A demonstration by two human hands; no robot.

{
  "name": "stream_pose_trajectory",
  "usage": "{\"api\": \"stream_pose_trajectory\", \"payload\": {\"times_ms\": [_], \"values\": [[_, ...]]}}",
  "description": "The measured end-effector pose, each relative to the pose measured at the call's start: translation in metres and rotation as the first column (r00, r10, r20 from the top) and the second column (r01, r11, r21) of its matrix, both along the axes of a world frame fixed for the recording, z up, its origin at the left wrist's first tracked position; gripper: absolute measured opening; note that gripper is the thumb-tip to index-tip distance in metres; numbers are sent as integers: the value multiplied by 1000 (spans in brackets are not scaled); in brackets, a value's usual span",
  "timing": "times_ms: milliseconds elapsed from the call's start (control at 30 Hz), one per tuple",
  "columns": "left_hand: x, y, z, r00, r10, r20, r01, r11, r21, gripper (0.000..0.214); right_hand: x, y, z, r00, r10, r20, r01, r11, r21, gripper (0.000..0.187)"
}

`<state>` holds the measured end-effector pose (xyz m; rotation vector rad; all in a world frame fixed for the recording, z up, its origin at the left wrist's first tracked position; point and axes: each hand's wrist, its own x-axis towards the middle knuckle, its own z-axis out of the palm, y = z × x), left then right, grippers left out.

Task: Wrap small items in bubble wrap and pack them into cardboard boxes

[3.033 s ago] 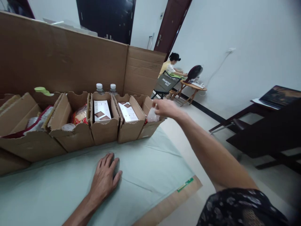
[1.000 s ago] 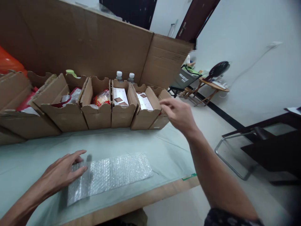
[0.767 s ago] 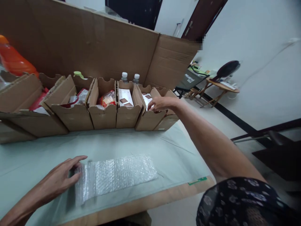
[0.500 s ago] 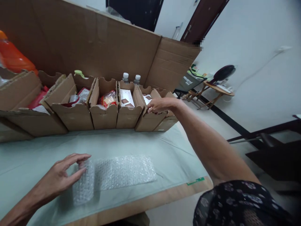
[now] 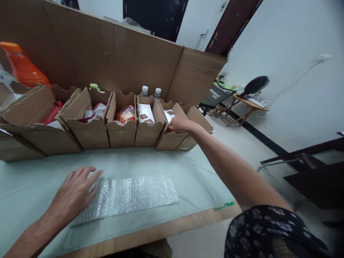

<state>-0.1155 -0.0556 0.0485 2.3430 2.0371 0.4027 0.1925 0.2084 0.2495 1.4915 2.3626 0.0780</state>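
A sheet of bubble wrap (image 5: 134,195) lies flat on the pale green table cover. My left hand (image 5: 76,190) is over its left end, palm down, fingers apart and holding nothing. Reaching out to the right, my right hand (image 5: 178,124) is at the front rim of a narrow cardboard bin (image 5: 168,141). Its fingers are curled down into the bin, and what they grip is hidden. Just behind that hand a white box with brown shapes (image 5: 169,114) shows inside the same bin. A similar white box (image 5: 146,114) stands in the neighbouring bin.
Further left, cardboard bins hold a red and clear food packet (image 5: 126,115), wrapped items (image 5: 94,113) and a red item (image 5: 53,114). Behind them stand an orange bottle (image 5: 27,68), white-capped bottles (image 5: 144,91) and a tall cardboard panel (image 5: 107,53). The table's wooden edge (image 5: 150,234) runs along the front.
The bubble wrap's left end, upright and curled under my left hand before, now lies flat. My left hand has loosened and turned palm down. My right hand's fingers have curled further into the bin.
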Motion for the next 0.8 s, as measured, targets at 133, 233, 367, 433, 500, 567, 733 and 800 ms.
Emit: {"api": "stream_pose_trajectory", "payload": {"times_ms": [133, 233, 367, 433, 500, 567, 733, 800], "values": [[3, -13, -16, 982, -182, 50, 181, 983, 19, 37, 20, -36, 46, 973, -84, -216, 162, 913, 375, 29], [8, -17, -13, 958, -169, 230, 146, 983, 114, 32, 40, -86, 66, 807, 195, -557, 261, 729, 633, 27], [47, -14, 17, 672, -58, 738, 123, 992, -35, 53, 42, -152, 31, 388, 460, -798, 182, 811, 556, 16], [73, -9, 30, 426, -1, 905, 157, 985, -73, 76, 31, -173, -5, 207, 317, -926, 94, 935, 341, 10], [92, -4, 36, 230, 10, 973, 115, 993, -37, 95, 17, -188, -44, 17, 38, -999, 3, 999, 38, 10], [99, -2, 35, 34, 14, 999, 59, 998, -16, 105, 3, -200, -79, -197, -284, -939, -111, 958, -266, 17], [91, -14, 26, -409, 238, 881, 126, 971, -204, 80, -20, -225, -138, -447, -790, -419, -451, 604, -657, 35], [92, -17, 25, -457, 285, 842, 127, 958, -256, 66, -25, -231, -152, -449, -849, -278, -523, 502, -688, 36]]}}
